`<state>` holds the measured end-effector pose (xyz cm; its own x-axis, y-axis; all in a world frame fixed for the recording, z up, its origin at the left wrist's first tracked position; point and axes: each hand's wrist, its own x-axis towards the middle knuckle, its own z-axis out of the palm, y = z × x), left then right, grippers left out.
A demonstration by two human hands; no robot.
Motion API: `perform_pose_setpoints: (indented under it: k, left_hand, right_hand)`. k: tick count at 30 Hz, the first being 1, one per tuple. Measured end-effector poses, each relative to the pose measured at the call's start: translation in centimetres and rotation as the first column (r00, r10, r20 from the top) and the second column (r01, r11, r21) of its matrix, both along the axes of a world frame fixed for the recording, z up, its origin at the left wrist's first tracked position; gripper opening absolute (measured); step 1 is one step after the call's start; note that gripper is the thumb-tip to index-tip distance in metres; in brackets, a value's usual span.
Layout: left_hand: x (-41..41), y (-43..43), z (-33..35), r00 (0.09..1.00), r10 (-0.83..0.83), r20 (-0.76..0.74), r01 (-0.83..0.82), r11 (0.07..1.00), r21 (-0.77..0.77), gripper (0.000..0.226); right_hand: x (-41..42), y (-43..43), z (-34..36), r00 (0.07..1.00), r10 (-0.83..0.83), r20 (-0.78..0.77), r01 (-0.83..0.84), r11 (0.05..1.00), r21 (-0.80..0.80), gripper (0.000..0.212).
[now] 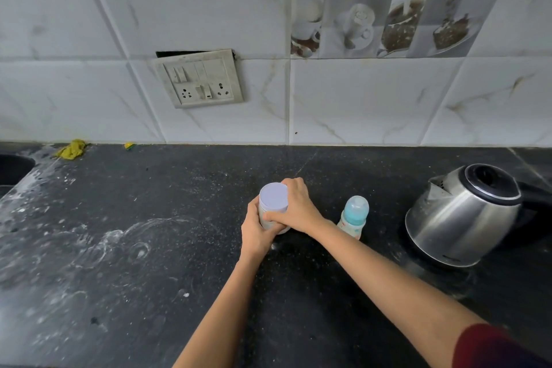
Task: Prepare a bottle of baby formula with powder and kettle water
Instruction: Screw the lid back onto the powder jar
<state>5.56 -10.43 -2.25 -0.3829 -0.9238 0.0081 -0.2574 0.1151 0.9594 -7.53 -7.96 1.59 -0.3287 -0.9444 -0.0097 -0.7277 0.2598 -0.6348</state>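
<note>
At the centre of the dark stone table (149,248), both hands meet on the formula tin (273,202), a small white can with a pale lilac lid facing up at the camera. Left hand (256,231) wraps the can's body from the six o'clock side, fingers clamped around its lower wall. Right hand (295,206) comes in from three o'clock, palm over the rim, thumb pressed across the front of the can, fingers curled round the lid's far edge. Just beside the right wrist, at three o'clock of the tin, stands the baby bottle (354,216), upright, teal teat under a clear cap, apart from the tin. Further out at three o'clock sits the steel kettle (460,218), lid shut, black handle pointing off the right edge. Over at ten o'clock, against the tiled wall, a crumpled yellow cloth (71,149) lies near a sink (15,169). On the wall at twelve o'clock hangs a switch plate (200,79), tilted loose.
</note>
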Motion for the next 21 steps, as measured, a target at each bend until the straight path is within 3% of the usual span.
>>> perform_pose_setpoints:
  k: [3, 5, 9, 11, 15, 19, 21]
  left_hand:
    - [0.1, 0.0, 0.2, 1.000, -0.010, -0.001, 0.010, 1.000, -0.006, 0.078]
    - [0.2, -0.2, 0.1, 1.000, -0.016, 0.008, 0.016, 1.000, -0.001, 0.076]
    - [0.3, -0.5, -0.1, 1.000, -0.019, 0.023, 0.020, 1.000, -0.004, 0.080]
    - [0.3, -0.5, -0.1, 0.999, -0.021, 0.026, 0.022, 1.000, -0.006, 0.077]
    - [0.3, -0.4, 0.1, 1.000, -0.017, 0.023, 0.017, 1.000, -0.001, 0.073]
    - [0.3, -0.4, -0.1, 1.000, -0.010, 0.027, 0.010, 1.000, -0.005, 0.074]
    - [0.2, -0.4, -0.2, 1.000, 0.001, 0.025, -0.001, 1.000, -0.002, 0.073]
  right_hand:
    - [0.3, -0.3, 0.1, 0.975, -0.017, -0.222, 0.027, 0.999, 0.045, 0.092]
    - [-0.5, -0.5, 1.0, 0.953, 0.078, -0.294, -0.056, 0.995, 0.082, 0.093]
    - [-2.5, -0.8, 3.0, 0.871, 0.450, -0.195, -0.395, 0.880, 0.264, 0.088]
    - [-3.1, -1.4, 3.8, 0.851, 0.500, -0.160, -0.436, 0.844, 0.312, 0.082]
    - [-2.1, -1.8, 5.4, 0.866, 0.437, -0.243, -0.335, 0.868, 0.366, 0.077]
    - [-0.1, -2.4, 5.5, 0.780, 0.363, -0.510, -0.142, 0.896, 0.421, 0.090]
    - [-0.2, -2.6, 6.2, 0.760, 0.356, -0.543, -0.064, 0.873, 0.483, 0.096]
